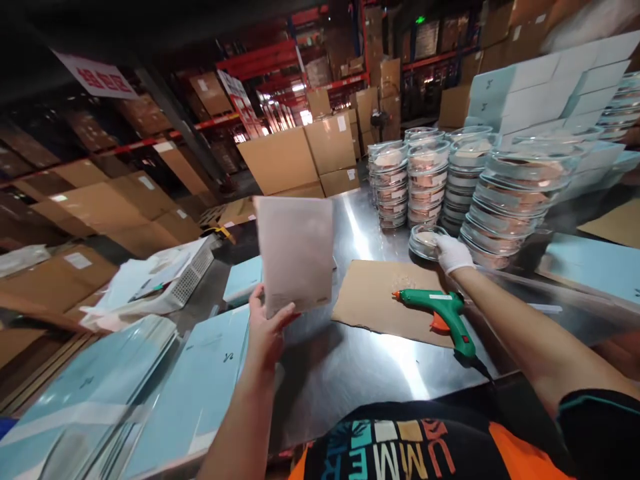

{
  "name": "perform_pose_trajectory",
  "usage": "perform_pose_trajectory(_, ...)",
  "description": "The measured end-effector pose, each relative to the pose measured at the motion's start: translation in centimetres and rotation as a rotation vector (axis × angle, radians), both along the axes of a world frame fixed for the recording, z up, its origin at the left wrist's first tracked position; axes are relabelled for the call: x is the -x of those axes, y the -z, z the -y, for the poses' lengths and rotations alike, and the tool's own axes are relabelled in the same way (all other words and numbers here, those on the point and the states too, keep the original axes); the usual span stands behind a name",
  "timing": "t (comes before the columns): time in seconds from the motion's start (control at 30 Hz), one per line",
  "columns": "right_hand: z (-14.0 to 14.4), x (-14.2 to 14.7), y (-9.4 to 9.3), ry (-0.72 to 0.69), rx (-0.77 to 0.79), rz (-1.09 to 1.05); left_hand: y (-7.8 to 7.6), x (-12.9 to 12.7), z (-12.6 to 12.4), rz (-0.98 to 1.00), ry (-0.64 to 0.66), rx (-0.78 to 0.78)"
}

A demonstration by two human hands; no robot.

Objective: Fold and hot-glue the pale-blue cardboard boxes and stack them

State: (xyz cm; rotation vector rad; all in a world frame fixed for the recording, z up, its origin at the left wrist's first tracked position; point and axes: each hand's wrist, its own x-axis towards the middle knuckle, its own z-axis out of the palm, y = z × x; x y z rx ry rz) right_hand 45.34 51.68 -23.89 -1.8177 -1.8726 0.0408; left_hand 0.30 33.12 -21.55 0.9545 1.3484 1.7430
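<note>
The left hand [265, 330] grips the lower edge of a white card [295, 253], held upright above the steel desk [350, 373]; the card face is blurred and no print can be read. The gloved right hand [453, 253] is closed on a clear round dish [425, 241] resting on the desk at the foot of the stacked dishes [510, 200], far right. The dishes hold pale contents; their labels are too small to read. A green glue gun [443, 313] lies on a cardboard sheet [380, 293] near the right forearm. Flat blue boxes [200, 387] with a small dark mark lie near left. A red-lettered sign [97, 77] hangs far left, illegible. The shirt [400, 447] reads "UMMER".
</note>
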Motion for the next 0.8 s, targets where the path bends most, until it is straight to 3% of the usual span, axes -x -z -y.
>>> perform_pose_trajectory(0.1, 0.9, 0.3, -3.1, 0.108, -0.102, -0.104, 3.5, -1.2, 0.4, -0.034, 0.091, 0.073)
perform_pose_trajectory(0.2, 4.4, 0.3, -8.2, 0.045, -0.284, -0.228, 6.4, -2.0, 0.6, -0.094, 0.125, 0.070)
perform_pose_trajectory(0.3, 10.1, 0.5, -13.7, -0.286, -0.489, -0.326, 8.5, -2.9, 0.7, -0.113, 0.177, 0.076)
perform_pose_trajectory(0.37, 13.7, 1.6, -16.3, -0.508, -0.425, -0.283, 9.7, -4.0, 1.1, -0.112, 0.278, 0.087)
perform_pose_trajectory(0.43, 16.2, 3.6, -17.5, -0.720, -0.359, -0.212, 10.8, -5.3, 1.8, -0.107, 0.455, 0.111)
perform_pose_trajectory(0.5, 17.5, 5.9, -17.2, -0.863, -0.330, -0.114, 11.8, -6.6, 2.3, -0.143, 0.629, 0.117)
perform_pose_trajectory(0.57, 18.2, 7.6, -15.8, -0.888, -0.332, -0.027, 12.6, -7.4, 2.7, -0.252, 0.687, 0.070)
perform_pose_trajectory(0.67, 19.0, 7.9, -12.6, -0.740, -0.327, -0.089, 13.2, -7.6, 2.8, -0.423, 0.625, 0.004)
perform_pose_trajectory(0.8, 20.6, 6.6, -6.6, -0.521, -0.228, -0.413, 12.6, -7.0, 3.1, -0.465, 0.589, -0.011)
